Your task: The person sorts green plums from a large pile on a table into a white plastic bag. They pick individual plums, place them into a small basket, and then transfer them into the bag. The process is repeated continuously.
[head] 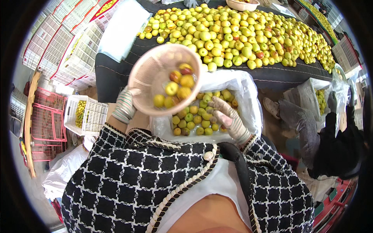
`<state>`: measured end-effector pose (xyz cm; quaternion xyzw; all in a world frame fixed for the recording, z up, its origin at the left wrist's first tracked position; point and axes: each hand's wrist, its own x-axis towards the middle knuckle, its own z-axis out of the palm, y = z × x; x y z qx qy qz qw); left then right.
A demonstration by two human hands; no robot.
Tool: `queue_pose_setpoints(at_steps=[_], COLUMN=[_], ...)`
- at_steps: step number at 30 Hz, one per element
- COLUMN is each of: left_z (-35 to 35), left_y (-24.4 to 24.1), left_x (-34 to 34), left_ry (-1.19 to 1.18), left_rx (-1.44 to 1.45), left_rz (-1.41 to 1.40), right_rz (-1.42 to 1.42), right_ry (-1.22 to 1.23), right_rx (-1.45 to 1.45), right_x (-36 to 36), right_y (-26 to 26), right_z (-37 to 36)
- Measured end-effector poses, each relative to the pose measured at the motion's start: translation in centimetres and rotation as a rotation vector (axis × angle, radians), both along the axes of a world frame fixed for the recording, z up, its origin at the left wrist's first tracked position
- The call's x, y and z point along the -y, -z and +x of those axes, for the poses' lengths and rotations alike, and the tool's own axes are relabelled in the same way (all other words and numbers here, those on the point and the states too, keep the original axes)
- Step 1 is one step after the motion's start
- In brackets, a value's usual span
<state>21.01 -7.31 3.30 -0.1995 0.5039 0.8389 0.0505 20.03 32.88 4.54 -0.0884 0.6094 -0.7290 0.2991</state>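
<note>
My left hand (124, 105), in a striped knit glove, grips the rim of a pale pink plastic colander (142, 78). The colander is tilted towards me, with several yellow and reddish round fruits (172, 88) inside. Below its right side sits a crate lined with clear plastic film (247, 96), its bottom covered with green-yellow fruits (191, 125). Over these fruits hovers my right hand (228, 118), gloved likewise, fingers apart and nothing visibly held. Part of the crate's left side is hidden by the colander.
A heap of fruits (233, 38) lies on a black-covered table (113, 72), beside white film sheets (125, 26). Stacked white crates (52, 46) and a fruit-holding crate (94, 116) stand left. To the right, a person in black (335, 148) works at another lined crate (303, 93). Gray-gloved fingers (191, 3) show across the table.
</note>
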Motion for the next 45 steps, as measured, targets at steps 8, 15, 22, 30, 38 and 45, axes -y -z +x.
queue_pose_setpoints(at_steps=[8, 15, 22, 30, 38, 45], left_z=[-3.4, -11.3, -2.7, 0.6, -14.1, -35.3], left_y=[2.3, 9.7, 3.5, 1.1, -2.2, -0.2], left_x=[2.2, 3.9, -0.3, -1.0, -3.1, -1.0], left_ry=[-0.537, -0.734, -0.778, -0.823, -0.017, 0.295], left_rx=[0.245, 0.175, 0.000, -0.308, -0.547, -0.178], left_rz=[0.070, 0.219, -0.045, -0.378, -0.795, -1.693], right_rz=[-0.070, 0.072, 0.150, 0.508, 1.564, 1.421], right_ry=[-0.081, -0.598, -0.647, -0.523, 0.195, 0.202], right_rx=[-0.511, -1.242, -1.317, -1.221, -0.991, -0.189], right_x=[4.3, 8.8, 9.1, 6.1, -9.4, -11.6], right_y=[-14.8, -25.1, -25.4, -22.5, -1.4, 5.8], right_z=[4.3, 9.6, 10.2, 5.6, -2.8, -6.3])
